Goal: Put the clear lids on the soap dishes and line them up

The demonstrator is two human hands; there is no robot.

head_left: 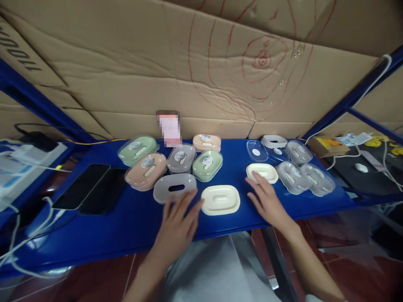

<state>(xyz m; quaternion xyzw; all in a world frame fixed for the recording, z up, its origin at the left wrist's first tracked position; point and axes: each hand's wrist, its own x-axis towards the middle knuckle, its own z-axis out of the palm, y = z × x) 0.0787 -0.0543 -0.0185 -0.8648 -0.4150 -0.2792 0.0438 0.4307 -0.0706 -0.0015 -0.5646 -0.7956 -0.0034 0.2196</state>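
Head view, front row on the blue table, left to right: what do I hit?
Black slabs → peach box → grey slotted piece → near cream piece → far cream piece → two clear-lidded grey boxes. Hands left out, as they overlap pieces.

Fingers (pixel 255 177) of the right hand (pixel 267 200) touch a cream tray (pixel 270 171).

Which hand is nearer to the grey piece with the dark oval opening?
Left. The left hand is at the near edge of the grey piece; the right hand is farther right, past the cream dish between them.
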